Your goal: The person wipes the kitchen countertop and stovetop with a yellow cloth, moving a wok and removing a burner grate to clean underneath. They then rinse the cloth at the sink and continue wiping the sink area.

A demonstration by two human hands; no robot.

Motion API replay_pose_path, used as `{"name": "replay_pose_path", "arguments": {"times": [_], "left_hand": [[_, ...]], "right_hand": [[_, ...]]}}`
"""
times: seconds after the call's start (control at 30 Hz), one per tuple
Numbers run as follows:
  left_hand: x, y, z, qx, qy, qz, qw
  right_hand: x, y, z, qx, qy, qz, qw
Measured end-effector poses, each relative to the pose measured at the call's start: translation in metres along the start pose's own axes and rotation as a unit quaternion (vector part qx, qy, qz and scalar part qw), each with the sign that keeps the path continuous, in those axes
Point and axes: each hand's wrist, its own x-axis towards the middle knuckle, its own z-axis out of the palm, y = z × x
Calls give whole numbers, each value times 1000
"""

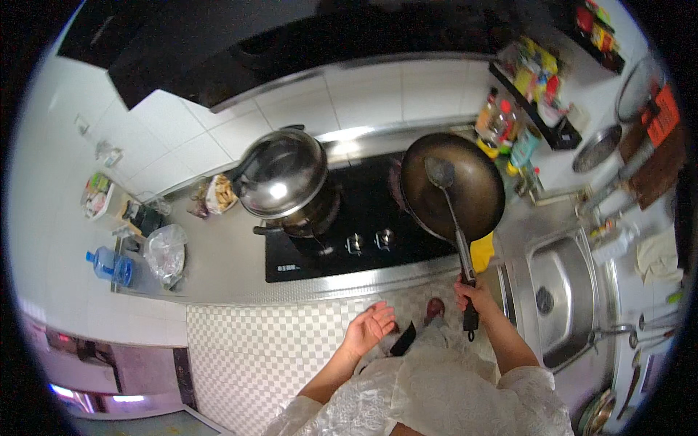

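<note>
A dark wok (474,180) with a brownish inside is above the right side of the black gas hob (357,201), tilted towards me. My right hand (475,297) grips the black handle in front of it. Inside the wok rests a metal spatula (439,173), its shaft running down along that handle. Whether my fingers hold one handle or both, I cannot tell. My left hand (371,329) hangs empty before the counter's front edge, palm up and fingers apart. On the hob's left side stands a pot (311,220) under a domed steel lid (283,174).
Right of the wok are a yellow cloth (483,253), several bottles (499,122) and a steel sink (564,294). A black wall shelf (537,109) juts out above the bottles. Leftwards on the counter (212,261) lie a plastic bag (165,253) and a blue water jug (110,265).
</note>
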Motion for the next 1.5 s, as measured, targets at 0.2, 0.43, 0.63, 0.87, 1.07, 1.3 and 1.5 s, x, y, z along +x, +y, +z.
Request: {"name": "replay_pose_path", "arguments": {"times": [0.2,0.43,0.63,0.87,1.07,1.3,1.5], "left_hand": [[30,0,-1,67,-31,-114,991],[101,-28,35,182,-90,-273,940],[137,-62,55,215,-54,-364,905],[157,-89,64,245,-95,-426,866],[167,-89,80,325,-88,-404,851],[193,-82,89,378,-93,-351,852],[214,-83,86,454,-98,-279,841]], "right_hand": [[-100,16,-19,-21,135,-38,990],[-194,87,-38,27,333,-104,937],[-240,129,-28,131,456,-145,868],[-267,176,-54,267,586,-203,738],[-289,204,-104,314,644,-223,661],[-304,214,-134,267,671,-211,658],[-311,231,-168,348,636,-251,641]]}}
